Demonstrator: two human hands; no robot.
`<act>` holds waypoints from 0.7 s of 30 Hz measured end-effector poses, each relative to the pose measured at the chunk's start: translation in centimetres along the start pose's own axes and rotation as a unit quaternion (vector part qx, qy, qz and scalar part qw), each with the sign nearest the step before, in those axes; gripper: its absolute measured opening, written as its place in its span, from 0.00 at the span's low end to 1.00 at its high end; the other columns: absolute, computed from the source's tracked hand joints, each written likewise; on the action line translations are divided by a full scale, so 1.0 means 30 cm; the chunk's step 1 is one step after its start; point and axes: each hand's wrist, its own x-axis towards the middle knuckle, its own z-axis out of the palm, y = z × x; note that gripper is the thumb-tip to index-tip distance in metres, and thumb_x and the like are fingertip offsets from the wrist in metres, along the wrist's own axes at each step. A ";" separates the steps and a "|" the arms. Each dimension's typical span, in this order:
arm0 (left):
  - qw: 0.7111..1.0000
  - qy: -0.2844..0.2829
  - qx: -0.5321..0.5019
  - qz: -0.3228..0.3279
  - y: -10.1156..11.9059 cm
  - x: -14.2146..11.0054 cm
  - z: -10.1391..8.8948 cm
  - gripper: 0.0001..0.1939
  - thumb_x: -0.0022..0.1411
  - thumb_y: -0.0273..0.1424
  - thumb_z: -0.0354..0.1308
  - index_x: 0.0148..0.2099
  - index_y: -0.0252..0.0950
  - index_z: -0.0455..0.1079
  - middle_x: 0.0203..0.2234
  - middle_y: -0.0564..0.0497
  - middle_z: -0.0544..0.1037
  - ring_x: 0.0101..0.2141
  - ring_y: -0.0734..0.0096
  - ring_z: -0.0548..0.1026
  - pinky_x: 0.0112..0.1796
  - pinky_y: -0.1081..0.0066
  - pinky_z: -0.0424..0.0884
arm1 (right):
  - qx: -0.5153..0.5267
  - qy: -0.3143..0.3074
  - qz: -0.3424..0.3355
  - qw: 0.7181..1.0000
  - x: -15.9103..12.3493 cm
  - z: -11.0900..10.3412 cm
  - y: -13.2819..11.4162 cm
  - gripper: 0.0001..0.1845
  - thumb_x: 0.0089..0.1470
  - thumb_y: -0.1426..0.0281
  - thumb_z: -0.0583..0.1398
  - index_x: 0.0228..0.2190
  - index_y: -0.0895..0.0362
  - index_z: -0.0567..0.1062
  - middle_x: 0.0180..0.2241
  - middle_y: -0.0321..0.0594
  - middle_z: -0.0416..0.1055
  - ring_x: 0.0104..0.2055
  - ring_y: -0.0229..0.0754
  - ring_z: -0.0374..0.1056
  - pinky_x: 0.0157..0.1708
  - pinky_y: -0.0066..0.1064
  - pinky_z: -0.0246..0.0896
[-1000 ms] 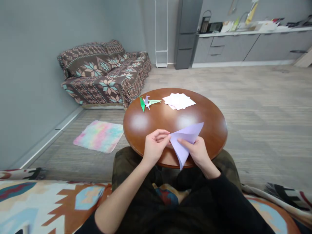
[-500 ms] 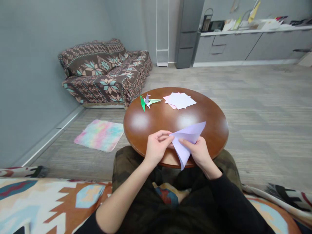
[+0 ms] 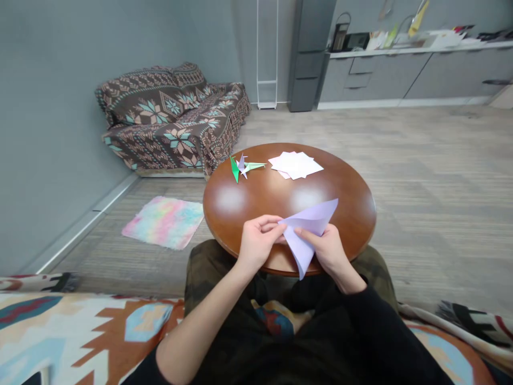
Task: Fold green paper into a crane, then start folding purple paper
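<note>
A sheet of lilac origami paper (image 3: 310, 221), partly folded with one flap bent over, is held up above the near edge of the round table. My left hand (image 3: 261, 236) pinches its left corner between thumb and fingers. On the right side, my right hand (image 3: 325, 247) grips the same sheet, thumb on the front and fingers hidden behind it. Beyond my hands on the tabletop lie a few folded paper cranes: a green one (image 3: 234, 170), a lilac one (image 3: 241, 166) and a pale green one (image 3: 255, 166).
A fanned stack of white and pink paper sheets (image 3: 295, 164) lies at the far side of the brown wooden table (image 3: 264, 200). A patterned sofa (image 3: 172, 120) and a pastel rug (image 3: 163, 222) are to the left. A kitchen counter (image 3: 385, 77) runs along the back.
Almost nothing differs. Both hands stay at the same places on the lilac paper, whose upper right tip has shifted very slightly.
</note>
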 end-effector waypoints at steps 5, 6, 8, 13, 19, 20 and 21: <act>1.000 0.003 0.000 -0.002 0.001 0.000 0.001 0.23 0.45 0.41 0.77 0.37 0.30 0.79 0.27 0.46 0.84 0.28 0.64 0.83 0.36 0.66 0.84 | 0.000 -0.003 0.005 1.000 0.002 -0.001 -0.002 0.19 0.40 0.60 0.76 0.31 0.61 0.85 0.33 0.47 0.84 0.31 0.49 0.77 0.34 0.37 0.71; 1.000 0.003 0.000 -0.002 0.001 -0.001 0.001 0.22 0.45 0.41 0.77 0.37 0.30 0.79 0.27 0.46 0.84 0.28 0.64 0.83 0.36 0.67 0.83 | 0.000 -0.003 0.006 1.000 0.002 -0.001 -0.002 0.19 0.40 0.60 0.76 0.31 0.61 0.85 0.33 0.47 0.84 0.31 0.49 0.77 0.33 0.36 0.71; 1.000 0.002 -0.002 -0.002 0.001 -0.002 0.000 0.22 0.45 0.40 0.78 0.37 0.30 0.79 0.27 0.46 0.84 0.28 0.64 0.83 0.35 0.67 0.83 | 0.000 -0.002 0.007 1.000 0.002 -0.001 -0.002 0.19 0.39 0.60 0.76 0.31 0.61 0.84 0.33 0.47 0.84 0.30 0.49 0.77 0.33 0.36 0.70; 1.000 0.004 -0.002 -0.002 0.003 -0.002 0.001 0.22 0.46 0.41 0.77 0.37 0.30 0.79 0.26 0.47 0.84 0.28 0.64 0.84 0.36 0.67 0.84 | 0.007 -0.004 0.011 1.000 0.002 0.000 -0.007 0.19 0.39 0.60 0.76 0.31 0.61 0.84 0.33 0.46 0.84 0.30 0.48 0.76 0.33 0.36 0.70; 1.000 0.003 0.003 -0.002 0.003 -0.001 0.001 0.21 0.47 0.41 0.77 0.37 0.30 0.79 0.27 0.46 0.84 0.29 0.63 0.84 0.37 0.66 0.84 | 0.014 -0.004 0.018 1.000 0.002 0.003 -0.011 0.19 0.38 0.60 0.76 0.30 0.61 0.84 0.33 0.46 0.84 0.30 0.48 0.76 0.34 0.36 0.71; 1.000 0.004 0.006 0.000 0.002 -0.001 0.000 0.21 0.47 0.41 0.76 0.37 0.30 0.79 0.27 0.47 0.84 0.29 0.63 0.84 0.37 0.66 0.84 | 0.012 -0.003 0.018 1.000 0.002 0.003 -0.012 0.20 0.38 0.60 0.76 0.31 0.60 0.84 0.33 0.46 0.84 0.30 0.48 0.76 0.34 0.36 0.71; 1.000 0.005 0.009 0.001 0.001 -0.001 0.000 0.21 0.47 0.40 0.76 0.37 0.30 0.79 0.27 0.47 0.84 0.29 0.64 0.84 0.37 0.66 0.83 | 0.009 -0.002 0.017 1.000 0.002 0.003 -0.013 0.20 0.38 0.60 0.76 0.31 0.61 0.84 0.33 0.46 0.84 0.30 0.48 0.76 0.34 0.36 0.71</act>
